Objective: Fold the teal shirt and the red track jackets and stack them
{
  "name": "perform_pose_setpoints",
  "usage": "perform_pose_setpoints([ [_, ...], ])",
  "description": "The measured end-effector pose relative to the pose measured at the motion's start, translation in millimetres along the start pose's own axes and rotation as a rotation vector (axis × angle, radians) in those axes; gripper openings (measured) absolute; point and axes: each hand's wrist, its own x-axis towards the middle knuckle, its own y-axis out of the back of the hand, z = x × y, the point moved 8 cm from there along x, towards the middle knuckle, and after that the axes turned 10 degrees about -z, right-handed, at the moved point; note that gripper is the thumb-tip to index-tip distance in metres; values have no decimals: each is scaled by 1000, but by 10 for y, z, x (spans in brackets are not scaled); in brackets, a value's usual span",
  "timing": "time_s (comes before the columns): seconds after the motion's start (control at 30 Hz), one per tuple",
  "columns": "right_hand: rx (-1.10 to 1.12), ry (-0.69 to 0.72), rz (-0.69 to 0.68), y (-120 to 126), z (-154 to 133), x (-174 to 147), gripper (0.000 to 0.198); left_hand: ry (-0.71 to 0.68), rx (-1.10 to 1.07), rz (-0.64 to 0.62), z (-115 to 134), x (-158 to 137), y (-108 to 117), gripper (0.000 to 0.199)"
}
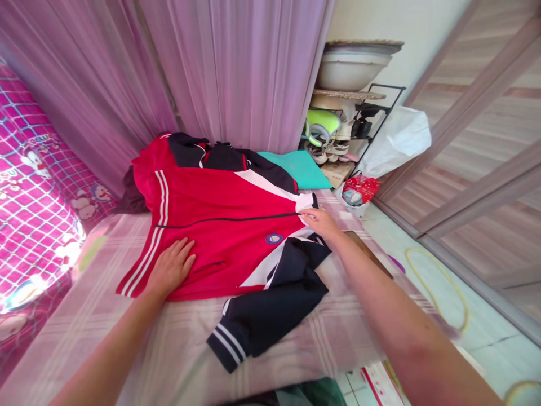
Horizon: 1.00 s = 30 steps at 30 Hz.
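A red, white and navy tracksuit jacket (203, 194) lies spread on the bed, its zip closed and its striped hem toward the left. My left hand (172, 266) rests flat on the red front near the hem, fingers slightly spread. At the white collar end, my right hand (319, 221) has its fingers pinched on the jacket beside the top of the zip. The near navy sleeve (274, 304) is bent, with its striped cuff pointing toward me. Part of the far sleeve lies beyond the body of the jacket.
Under the jacket is a plaid bedsheet (105, 304). Purple curtains (236, 73) hang behind, with a teal folded item (298, 168) at their foot. Right of that stand a shoe rack (372, 135), a white bag (399, 141) and sliding wardrobe doors (477, 141). A yellow hoop (465, 304) lies on the floor.
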Motion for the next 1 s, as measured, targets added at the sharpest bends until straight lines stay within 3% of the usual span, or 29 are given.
perform_pose_setpoints([
  [0.13,136,-1,49,37,-111,-415,32,6,-35,-96,-15,49,15,58],
  [0.33,207,114,-247,-242,-513,-777,26,-191,-152,-161,304,-155,251,57],
  [0.43,137,167,-223,-202,-687,-871,20,-252,-178,-275,518,-328,207,59],
  [0.53,98,236,-175,-123,-875,-968,18,-242,-189,-306,602,-410,197,63],
  [0.6,74,323,-234,-152,-1029,-1054,19,-238,-199,-285,598,-420,237,62],
  [0.7,-8,425,-501,-366,-1188,-1225,22,-259,-239,-219,535,-437,347,60],
  [0.77,-105,417,-641,-507,-1182,-1322,23,-271,-269,-179,458,-475,413,58],
  [0.87,-258,362,-695,-624,-1100,-1370,40,-278,-291,-175,328,-569,443,55],
  [1.0,-274,354,-742,-658,-1083,-1357,19,-286,-263,-216,210,-691,418,56],
])
